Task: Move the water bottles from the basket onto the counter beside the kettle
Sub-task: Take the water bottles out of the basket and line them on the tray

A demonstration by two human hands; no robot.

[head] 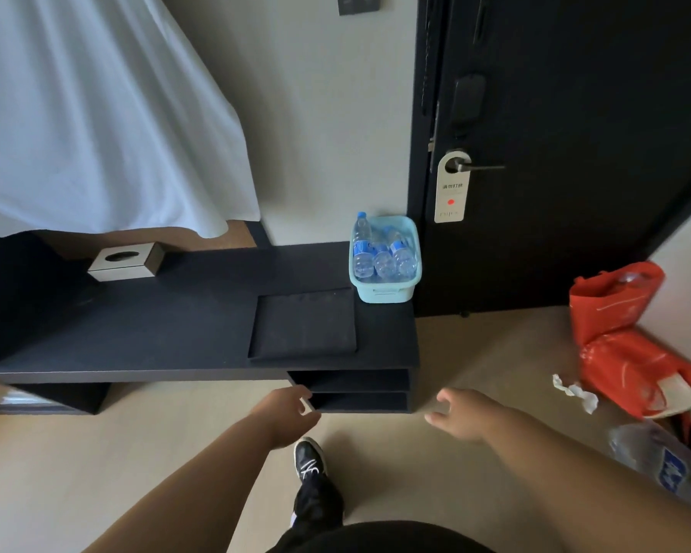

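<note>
A light blue plastic basket (387, 291) stands at the right end of the dark counter (168, 325), close to the door. Inside it lie several clear water bottles (381, 257) with blue labels and caps; one leans upright at the left. No kettle shows in this view. My left hand (286, 409) hangs low in front of the counter's open shelves, fingers loosely curled, holding nothing. Out to the right, my right hand (461, 415) hovers over the floor, also holding nothing. Both hands are well below and short of the basket.
A black tray (304, 325) lies on the counter left of the basket. A tissue box (126, 260) sits further left under a white sheet (96, 113). Red bags (631, 345), crumpled paper and a pack of bottles (663, 461) lie on the floor at right, by the black door (555, 153).
</note>
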